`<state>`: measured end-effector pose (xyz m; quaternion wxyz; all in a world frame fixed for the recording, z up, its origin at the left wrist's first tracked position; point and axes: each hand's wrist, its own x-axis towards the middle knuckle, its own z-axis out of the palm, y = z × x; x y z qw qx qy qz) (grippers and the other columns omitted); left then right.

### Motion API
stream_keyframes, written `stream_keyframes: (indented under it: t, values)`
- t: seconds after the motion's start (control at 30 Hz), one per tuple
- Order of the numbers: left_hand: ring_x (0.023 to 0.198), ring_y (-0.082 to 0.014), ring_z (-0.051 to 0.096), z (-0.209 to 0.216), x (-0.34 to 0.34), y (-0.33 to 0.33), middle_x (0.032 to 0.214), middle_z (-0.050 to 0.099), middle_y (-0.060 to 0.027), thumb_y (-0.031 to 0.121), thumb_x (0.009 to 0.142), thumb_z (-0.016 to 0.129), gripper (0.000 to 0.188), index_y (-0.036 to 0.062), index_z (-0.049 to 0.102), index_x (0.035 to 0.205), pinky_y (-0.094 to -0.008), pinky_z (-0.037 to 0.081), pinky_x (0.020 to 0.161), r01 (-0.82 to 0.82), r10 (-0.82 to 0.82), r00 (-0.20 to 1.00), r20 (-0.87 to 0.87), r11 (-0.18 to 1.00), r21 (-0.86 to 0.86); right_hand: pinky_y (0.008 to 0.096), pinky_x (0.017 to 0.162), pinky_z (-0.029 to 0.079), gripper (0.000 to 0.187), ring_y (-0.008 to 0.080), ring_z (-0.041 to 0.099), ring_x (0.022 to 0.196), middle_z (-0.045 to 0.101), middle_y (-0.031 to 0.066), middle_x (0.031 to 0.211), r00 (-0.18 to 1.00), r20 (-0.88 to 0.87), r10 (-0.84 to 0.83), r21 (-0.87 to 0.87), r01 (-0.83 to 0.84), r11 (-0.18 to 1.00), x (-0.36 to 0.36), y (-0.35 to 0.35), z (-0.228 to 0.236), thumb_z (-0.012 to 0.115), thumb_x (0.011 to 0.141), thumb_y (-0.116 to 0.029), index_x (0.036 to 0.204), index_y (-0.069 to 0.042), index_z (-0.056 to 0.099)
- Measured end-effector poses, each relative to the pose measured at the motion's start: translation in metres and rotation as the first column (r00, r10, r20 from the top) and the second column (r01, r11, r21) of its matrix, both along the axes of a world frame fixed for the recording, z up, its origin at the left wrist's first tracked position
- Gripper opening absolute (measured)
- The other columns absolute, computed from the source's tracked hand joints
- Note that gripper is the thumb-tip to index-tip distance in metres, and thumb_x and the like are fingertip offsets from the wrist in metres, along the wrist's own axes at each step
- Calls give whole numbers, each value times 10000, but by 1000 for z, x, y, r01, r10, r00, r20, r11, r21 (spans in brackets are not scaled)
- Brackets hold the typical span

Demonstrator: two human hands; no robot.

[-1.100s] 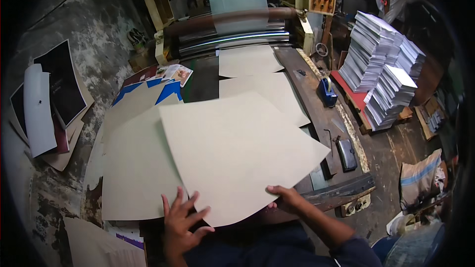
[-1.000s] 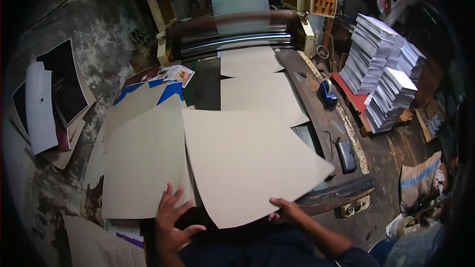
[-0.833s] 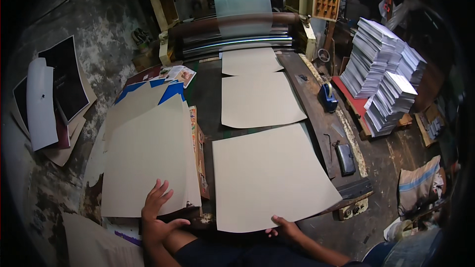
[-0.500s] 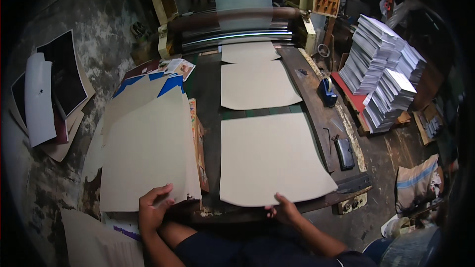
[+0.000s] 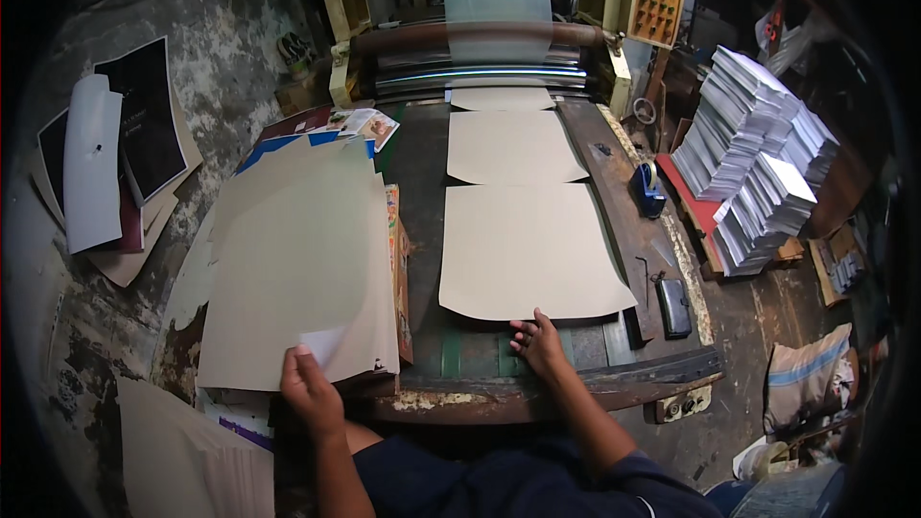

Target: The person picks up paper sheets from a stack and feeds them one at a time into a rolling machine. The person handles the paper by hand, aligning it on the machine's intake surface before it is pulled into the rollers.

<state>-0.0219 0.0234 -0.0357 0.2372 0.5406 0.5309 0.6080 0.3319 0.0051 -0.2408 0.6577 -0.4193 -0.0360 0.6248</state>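
Observation:
My left hand [image 5: 315, 395] pinches the near edge of the top beige sheet [image 5: 288, 259] on the stack at left. The sheet's corner curls up there, and a patch of its white underside shows. My right hand [image 5: 544, 347] is at the near edge of another beige sheet [image 5: 532, 249] on the dark feed table [image 5: 422, 307], its thumb up at the edge and its fingers apart below. I cannot tell whether it touches that sheet. Ahead lie two more beige sheets in line, the farthest running into the shiny rollers [image 5: 480, 82] of the machine.
A tape dispenser [image 5: 649, 190] and a black case [image 5: 673, 307] lie on the table's right side. Tall stacks of white paper [image 5: 739, 125] stand at right. More beige sheets [image 5: 182, 451] are at lower left. Dark printed sheets [image 5: 144, 125] lean by the wall.
The beige sheets on the feed table have moved farther toward the rollers. My right hand followed forward. My left hand has closed on the top sheet and lifted its near corner. The view has shifted slightly.

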Motion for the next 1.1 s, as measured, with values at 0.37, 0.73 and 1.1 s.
stream_keyframes:
  t: [0.37,0.73,1.1]
  values:
    - [921,-263,712,38,21,-36,754,710,-30,262,838,545,234,113,706,756,-569,172,1146,749,-610,549,-572,663,12,321,669,510,580,207,611,766,639,149,969,915,121,386,307,-404,862,-30,-82,133,635,865,-457,1190,6,506]
    - [1188,-320,587,23,-25,8,1121,684,-147,227,666,865,469,16,685,1044,-403,444,1010,517,-545,756,-363,837,-180,344,678,518,391,170,564,692,635,152,871,932,56,358,-46,-355,934,-53,-173,38,525,980,-331,1139,26,510]
    - [867,-139,573,8,-34,12,926,651,-58,291,985,559,329,-25,649,962,-292,462,839,180,-206,977,-50,930,-321,412,793,485,501,215,572,726,628,210,1000,965,-83,250,-109,-258,960,-64,-185,30,497,980,-460,1201,-15,441]
